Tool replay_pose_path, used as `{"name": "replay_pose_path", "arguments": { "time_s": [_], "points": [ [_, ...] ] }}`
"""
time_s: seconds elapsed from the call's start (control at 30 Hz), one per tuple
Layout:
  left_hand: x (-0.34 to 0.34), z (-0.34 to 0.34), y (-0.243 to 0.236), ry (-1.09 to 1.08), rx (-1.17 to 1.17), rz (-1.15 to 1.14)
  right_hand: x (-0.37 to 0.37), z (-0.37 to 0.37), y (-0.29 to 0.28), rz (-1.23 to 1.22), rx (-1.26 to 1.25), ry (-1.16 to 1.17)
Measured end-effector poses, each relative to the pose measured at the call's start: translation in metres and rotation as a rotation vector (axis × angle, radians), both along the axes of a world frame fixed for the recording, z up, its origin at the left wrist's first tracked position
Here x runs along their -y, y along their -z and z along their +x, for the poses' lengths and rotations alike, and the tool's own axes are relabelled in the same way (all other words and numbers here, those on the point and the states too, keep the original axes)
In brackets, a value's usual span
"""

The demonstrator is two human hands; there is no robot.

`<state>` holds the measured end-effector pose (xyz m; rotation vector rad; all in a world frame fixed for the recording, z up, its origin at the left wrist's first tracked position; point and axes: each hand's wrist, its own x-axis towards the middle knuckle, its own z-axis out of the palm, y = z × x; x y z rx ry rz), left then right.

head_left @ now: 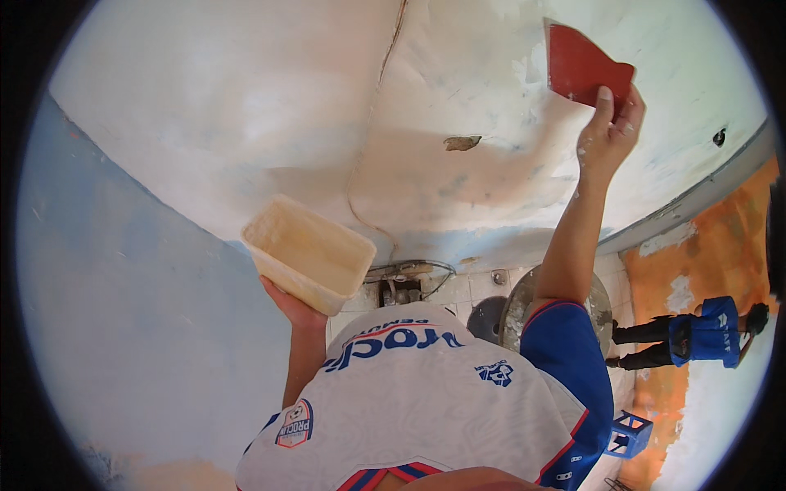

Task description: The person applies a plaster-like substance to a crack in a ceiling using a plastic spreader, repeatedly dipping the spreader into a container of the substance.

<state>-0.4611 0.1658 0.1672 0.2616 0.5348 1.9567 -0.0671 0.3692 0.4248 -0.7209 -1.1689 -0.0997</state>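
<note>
Right hand [611,132] closed on red putty scraper [583,67], seemingly against wall [483,74] beyond it. Left hand [296,309], partly open, supports plastic tub [291,281]. Probably skimming; next stroke wants even pressure.

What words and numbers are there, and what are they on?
I won't copy words, but here's where they are:
White shirt: big blue lettering, a smaller line, blue emblem, colourful badge.
Blue sleeve: white marks, too small to read.
Background blue top: white lettering.
Red scraper, pale tub: none visible.
</note>
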Motion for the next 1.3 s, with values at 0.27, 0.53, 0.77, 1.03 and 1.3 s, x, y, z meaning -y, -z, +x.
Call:
{"name": "replay_pose_path", "arguments": {
  "time_s": [0.27,0.53,0.77,1.03,1.3],
  "points": [
    [-0.003,0.012,-0.002,0.01,0.004,-0.012,0.009,-0.042,0.053,-0.206,0.526,0.055],
    [-0.01,0.03,0.014,0.043,-0.002,-0.037,0.004,-0.038,0.079,-0.102,0.832,-0.029],
    [-0.006,0.042,0.024,0.03,0.009,-0.072,-0.005,-0.013,0.03,0.036,-0.226,-0.062],
    [-0.005,0.056,0.015,0.017,-0.007,-0.021,-0.012,-0.013,0.024,-0.104,0.63,0.054],
    [-0.012,0.059,0.023,0.072,0.027,0.039,-0.005,-0.005,-0.007,0.013,0.661,0.058]
  ]
}}
